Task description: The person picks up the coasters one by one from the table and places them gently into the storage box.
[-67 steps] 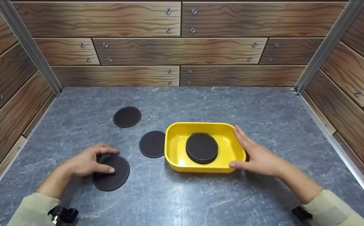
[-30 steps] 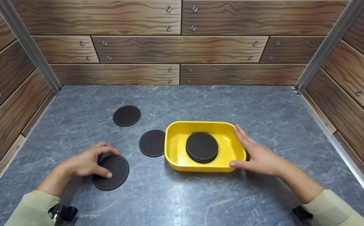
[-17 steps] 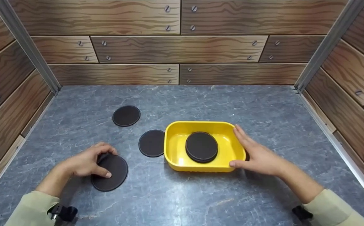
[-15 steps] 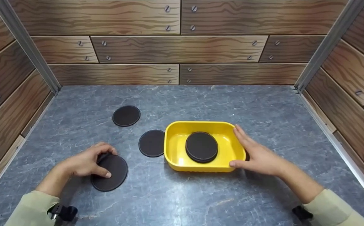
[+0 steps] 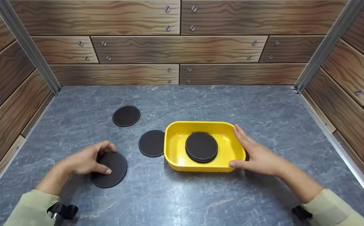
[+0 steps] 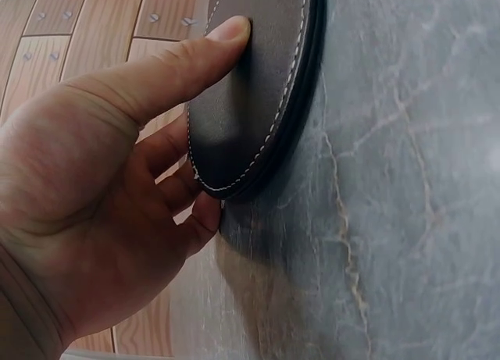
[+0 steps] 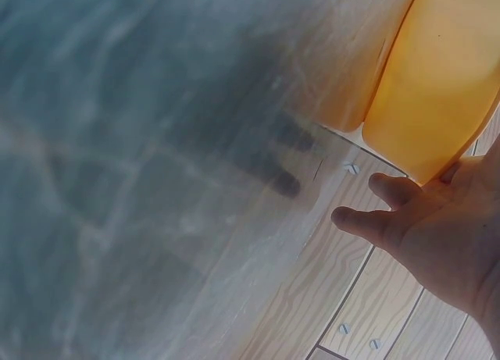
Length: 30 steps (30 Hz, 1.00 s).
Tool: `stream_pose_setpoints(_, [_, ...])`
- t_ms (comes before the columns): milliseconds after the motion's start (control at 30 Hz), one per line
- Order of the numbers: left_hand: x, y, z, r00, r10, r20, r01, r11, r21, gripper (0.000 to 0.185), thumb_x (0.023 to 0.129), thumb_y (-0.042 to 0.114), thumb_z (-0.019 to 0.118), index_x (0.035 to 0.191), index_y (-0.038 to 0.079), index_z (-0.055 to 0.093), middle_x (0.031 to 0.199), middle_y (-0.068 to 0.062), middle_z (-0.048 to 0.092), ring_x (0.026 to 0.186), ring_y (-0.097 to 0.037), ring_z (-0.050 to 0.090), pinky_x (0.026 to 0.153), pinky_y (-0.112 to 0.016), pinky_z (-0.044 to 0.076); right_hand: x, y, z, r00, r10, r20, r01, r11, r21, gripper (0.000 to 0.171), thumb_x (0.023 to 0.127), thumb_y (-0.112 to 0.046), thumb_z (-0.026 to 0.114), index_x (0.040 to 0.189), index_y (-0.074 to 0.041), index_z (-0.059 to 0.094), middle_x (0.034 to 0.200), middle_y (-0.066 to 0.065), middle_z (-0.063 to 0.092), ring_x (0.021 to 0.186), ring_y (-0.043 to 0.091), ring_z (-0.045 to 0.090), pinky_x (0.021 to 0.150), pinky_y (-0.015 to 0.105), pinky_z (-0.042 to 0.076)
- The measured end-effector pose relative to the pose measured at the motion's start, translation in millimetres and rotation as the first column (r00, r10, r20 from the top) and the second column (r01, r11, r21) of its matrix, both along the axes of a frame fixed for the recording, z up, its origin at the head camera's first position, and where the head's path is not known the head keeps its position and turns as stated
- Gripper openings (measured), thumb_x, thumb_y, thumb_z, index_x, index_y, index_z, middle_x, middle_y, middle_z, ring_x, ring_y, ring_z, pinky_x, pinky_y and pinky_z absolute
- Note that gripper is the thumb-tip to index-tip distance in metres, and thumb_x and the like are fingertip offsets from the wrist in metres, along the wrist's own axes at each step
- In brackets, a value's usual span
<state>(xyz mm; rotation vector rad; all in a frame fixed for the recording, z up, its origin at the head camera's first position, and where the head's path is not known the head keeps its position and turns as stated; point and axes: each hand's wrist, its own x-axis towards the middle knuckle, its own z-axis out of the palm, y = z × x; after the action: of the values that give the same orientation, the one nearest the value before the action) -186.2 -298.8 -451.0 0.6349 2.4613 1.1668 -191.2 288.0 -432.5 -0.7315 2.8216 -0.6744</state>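
My left hand (image 5: 84, 158) pinches a round black coaster (image 5: 114, 171), thumb on top and fingers beneath its edge. Pale stitching rings that coaster (image 6: 258, 118) in the left wrist view, where its near edge stands off the table over a shadow. My right hand (image 5: 259, 158) rests on the right end of a yellow tub (image 5: 205, 169), thumb at the front corner and index finger at the back corner. In the right wrist view two fingertips of that hand (image 7: 445, 235) stick out beside the tub wall (image 7: 437, 71). A short stack of black coasters (image 5: 201, 147) lies inside the tub.
One flat black coaster (image 5: 151, 143) lies against the tub's left side, partly hidden by it. Another coaster (image 5: 126, 115) is farther back to the left. Plank-patterned walls (image 5: 138, 50) enclose the grey marbled table (image 5: 182, 201) behind and on both sides.
The left hand's fingers have gone under the coaster's far edge, and the coaster has shifted slightly up and away. The right hand and tub stay where they were.
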Motion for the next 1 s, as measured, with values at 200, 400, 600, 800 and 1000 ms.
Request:
stream_pose_setpoints(200, [-0.1,-0.4,0.1,0.999,0.034,0.007,-0.034,0.999,0.022,0.036,0.084,0.012,0.09,0.111,0.008,0.066,0.112,-0.009,0.068,0.101,-0.026,0.059,0.088,-0.027,0.048,0.8,0.9,-3.6,1.0,0.001,0.0,-0.001,1.0,-0.001,0.113,0.093,-0.064,0.072,0.172,-0.015,0.008,0.177,0.007,-0.002,0.152,0.051,0.03,0.114,0.071,0.034])
stream_pose_setpoints(400, [-1.5,-0.4,1.7,0.995,0.102,-0.011,-0.102,0.994,0.037,0.026,0.085,0.012,0.09,0.104,0.007,0.073,0.107,-0.009,0.071,0.094,-0.022,0.061,0.079,-0.024,0.049,0.4,1.0,-2.5,1.0,-0.004,0.003,0.004,1.0,-0.004,0.112,0.094,-0.064,0.072,0.173,-0.017,0.007,0.177,0.007,-0.002,0.152,0.051,0.03,0.114,0.072,0.034])
stream_pose_setpoints(600, [-2.8,-0.1,3.8,0.988,0.154,-0.024,-0.153,0.988,0.035,0.024,0.087,0.016,0.089,0.108,0.009,0.079,0.112,-0.007,0.075,0.1,-0.019,0.064,0.084,-0.021,0.049,-0.2,0.4,-1.8,1.0,-0.001,0.0,0.001,1.0,-0.008,0.112,0.094,-0.065,0.071,0.172,-0.017,0.007,0.177,0.007,-0.002,0.152,0.05,0.029,0.115,0.071,0.032])
stream_pose_setpoints(800, [-3.9,1.6,6.7,0.98,0.196,-0.025,-0.195,0.98,0.028,0.03,0.088,0.022,0.089,0.114,0.01,0.082,0.118,-0.006,0.077,0.112,-0.021,0.066,0.092,-0.019,0.048,-0.9,-0.9,0.0,1.0,0.0,-0.002,0.0,1.0,-0.01,0.114,0.094,-0.064,0.072,0.172,-0.015,0.007,0.177,0.008,-0.002,0.153,0.05,0.029,0.116,0.07,0.032])
stream_pose_setpoints(1000, [-4.2,4.9,11.3,0.974,0.227,-0.018,-0.225,0.973,0.053,0.035,0.089,0.021,0.088,0.119,0.006,0.081,0.118,-0.01,0.076,0.109,-0.019,0.066,0.091,-0.018,0.049,-1.5,-0.4,0.2,1.0,0.007,-0.004,-0.008,1.0,-0.017,0.114,0.093,-0.061,0.074,0.172,-0.012,0.008,0.177,0.009,-0.001,0.154,0.047,0.028,0.118,0.067,0.031])
